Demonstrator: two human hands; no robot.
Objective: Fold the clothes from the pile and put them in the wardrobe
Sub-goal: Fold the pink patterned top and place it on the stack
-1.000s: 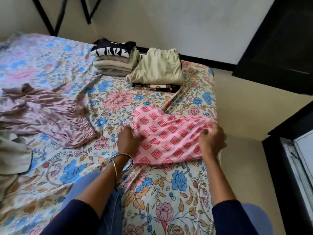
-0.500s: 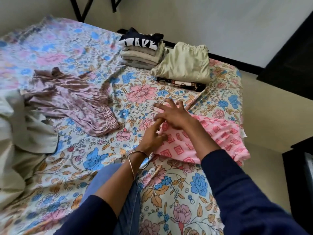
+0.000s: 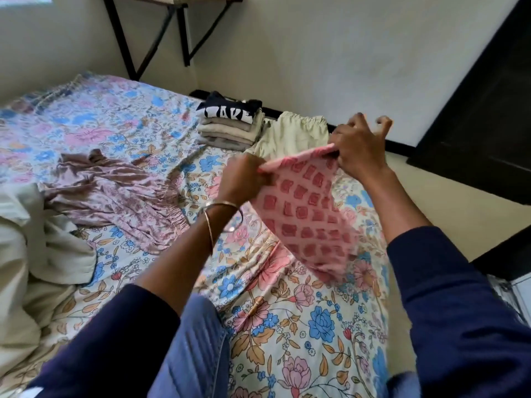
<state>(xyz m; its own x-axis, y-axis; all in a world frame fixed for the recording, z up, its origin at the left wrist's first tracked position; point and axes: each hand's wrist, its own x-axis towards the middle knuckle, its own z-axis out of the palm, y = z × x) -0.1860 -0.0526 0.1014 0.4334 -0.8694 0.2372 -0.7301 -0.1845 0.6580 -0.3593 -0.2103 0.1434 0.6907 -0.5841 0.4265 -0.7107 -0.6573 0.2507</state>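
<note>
A pink cloth (image 3: 307,214) with red square prints hangs lifted above the flowered bed (image 3: 287,326). My left hand (image 3: 244,179) pinches its upper left edge, and my right hand (image 3: 359,147) grips the upper right edge. The lower part of the cloth drapes down onto the bed. A stack of folded clothes (image 3: 230,127) with a dark printed top piece sits at the far edge, next to a folded pale green garment (image 3: 290,136). A mauve garment (image 3: 120,193) lies spread on the left.
A heap of cream clothes (image 3: 28,254) fills the left edge of the bed. A black-legged wall shelf (image 3: 161,30) stands behind the bed. Dark furniture (image 3: 482,110) lines the right side, with bare floor (image 3: 448,202) between it and the bed.
The pink cloth lay flat on the bed under both hands. Now both hands hold its top edge and have lifted it up off the bed.
</note>
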